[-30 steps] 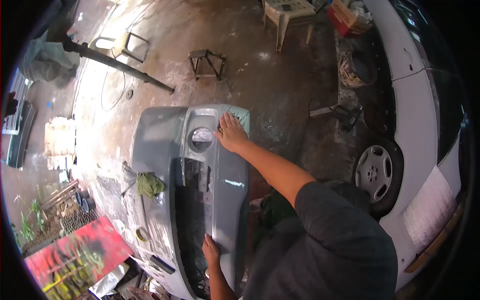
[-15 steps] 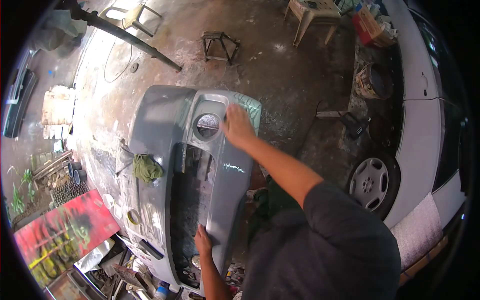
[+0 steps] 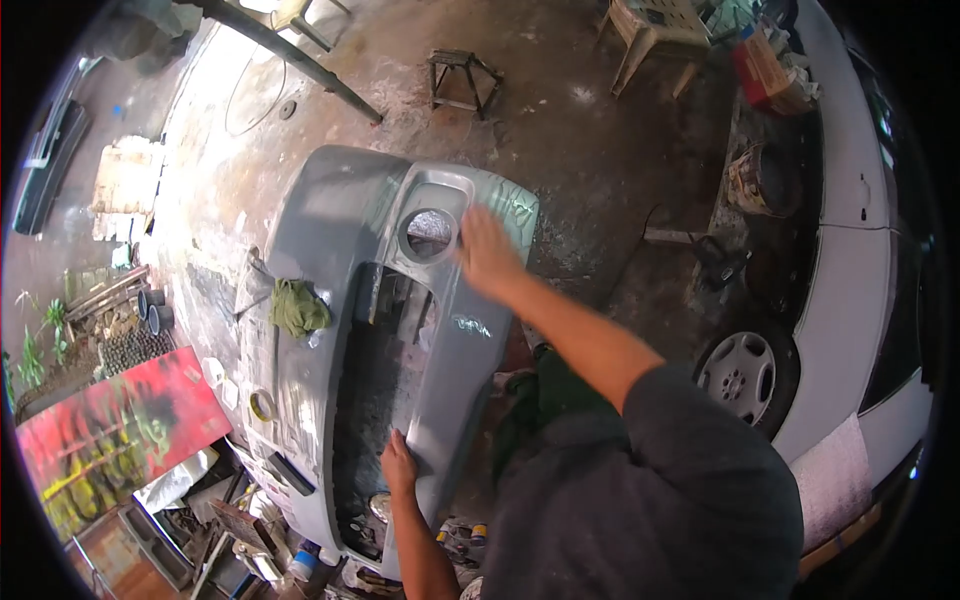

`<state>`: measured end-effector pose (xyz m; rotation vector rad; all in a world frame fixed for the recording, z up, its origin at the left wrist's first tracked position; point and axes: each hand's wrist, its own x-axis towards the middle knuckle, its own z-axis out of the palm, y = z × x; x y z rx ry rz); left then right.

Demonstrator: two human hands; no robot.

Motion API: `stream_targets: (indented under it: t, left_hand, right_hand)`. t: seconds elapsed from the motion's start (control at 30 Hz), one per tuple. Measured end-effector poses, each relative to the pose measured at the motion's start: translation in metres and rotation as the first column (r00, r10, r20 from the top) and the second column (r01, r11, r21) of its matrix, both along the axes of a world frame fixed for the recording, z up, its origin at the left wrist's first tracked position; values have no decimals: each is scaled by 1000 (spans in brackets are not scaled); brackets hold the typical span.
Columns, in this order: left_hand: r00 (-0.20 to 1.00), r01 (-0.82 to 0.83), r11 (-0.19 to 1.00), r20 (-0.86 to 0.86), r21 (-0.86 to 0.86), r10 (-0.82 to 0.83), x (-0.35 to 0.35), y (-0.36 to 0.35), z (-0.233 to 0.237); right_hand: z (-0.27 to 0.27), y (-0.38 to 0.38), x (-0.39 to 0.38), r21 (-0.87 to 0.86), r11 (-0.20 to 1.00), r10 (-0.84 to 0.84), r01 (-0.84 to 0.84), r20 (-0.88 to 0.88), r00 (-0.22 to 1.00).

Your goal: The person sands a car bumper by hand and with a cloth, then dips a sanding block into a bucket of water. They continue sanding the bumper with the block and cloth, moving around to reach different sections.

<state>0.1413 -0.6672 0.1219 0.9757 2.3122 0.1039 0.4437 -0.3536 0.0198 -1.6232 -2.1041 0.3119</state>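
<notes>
A grey car bumper (image 3: 462, 290) lies lengthwise before me, with a round hole near its far end, a long opening along its middle and pale green patches at the far corner. My right hand (image 3: 490, 255) lies flat on the bumper beside the round hole, slightly blurred, its fingers stretched out. Whether anything thin is under that palm is hidden. Lower down, my left hand (image 3: 399, 463) grips the inner edge of the long opening, fingers curled over it. A crumpled green cloth (image 3: 298, 308) rests on the bumper's left side.
A roll of tape (image 3: 262, 405) and a dark block (image 3: 290, 473) lie left of the bumper. A red painted panel (image 3: 130, 430) and clutter are at lower left. A small stool (image 3: 462, 80) stands beyond; a pale car (image 3: 850, 300) is parked at right, a bucket (image 3: 765, 180) near it.
The view has shifted a little, so the surroundings sit slightly differently in the frame. My right hand stays beside the round hole and my left hand keeps its grip on the opening's edge.
</notes>
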Motion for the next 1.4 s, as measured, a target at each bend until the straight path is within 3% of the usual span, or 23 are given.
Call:
stream_targets:
  t: [0.07,0.13,0.23,0.3,0.37,0.47,0.53,0.63,0.7,0.77,0.87,0.97,1.07,1.1,1.17,1.23,1.33,1.4]
  left_hand:
    - [1000,-13,1000,0,-18,13,2,-4,3]
    - [999,-25,1000,20,17,25,1,-4,3]
    - [998,-52,998,26,25,51,-1,-6,0]
    - [998,-53,999,34,14,52,-1,-13,0]
    - [997,-47,999,53,-6,47,-8,-11,-8]
    - [999,-35,999,-18,-7,35,4,-3,1]
    - [998,-50,999,24,-16,51,-4,-8,-6]
    - [997,-62,998,43,12,62,-6,-10,-8]
    - [998,-53,999,44,9,53,-7,-13,-7]
    - [998,-21,1000,58,-22,22,-9,-10,-9]
    - [1000,6,1000,14,8,-6,-8,-10,-10]
    - [998,-6,999,69,-34,8,-14,-11,-14]
    - [994,-28,999,105,33,24,-15,-17,-17]
    - [993,-23,1000,112,12,21,-15,-17,-17]
    - [992,-10,999,125,-36,15,-16,-15,-11]
    - [998,-5,1000,56,-8,5,-8,-13,-13]
    - [1000,24,1000,-9,-3,-24,-5,-10,-11]
    - [999,35,999,-6,-11,-35,-2,-9,-10]
  right_hand:
    - [43,-101,-25,-94,969,226,-228,-25,974]
    - [60,-190,-26,-1,817,559,-576,-240,794]
    - [47,-135,6,-249,808,467,-534,-283,838]
    - [35,-47,34,-277,937,186,-213,-120,975]
    - [-17,-6,28,-161,981,-129,108,-127,983]
    - [24,-86,-5,-165,986,6,-7,-7,1000]
    - [47,-179,-16,-164,923,325,-347,-149,934]
    - [55,-151,15,-307,825,429,-474,-204,880]
    - [21,-73,41,-201,965,134,-168,-175,975]
    - [-33,-10,51,-106,979,-193,176,-178,965]
    - [-7,-41,30,-205,952,-260,228,-142,955]
    - [32,-176,-6,-198,969,116,-150,-173,978]
    - [27,-197,11,-131,893,368,-430,-339,866]
    - [35,-155,26,-293,883,267,-365,-326,907]
    - [6,-78,43,-246,969,-59,12,-187,981]
    - [-37,-17,47,-302,900,-399,315,-277,874]
    - [-26,-45,8,-367,812,-564,454,-292,772]
    - [-12,-126,-36,-375,835,-535,404,-377,756]
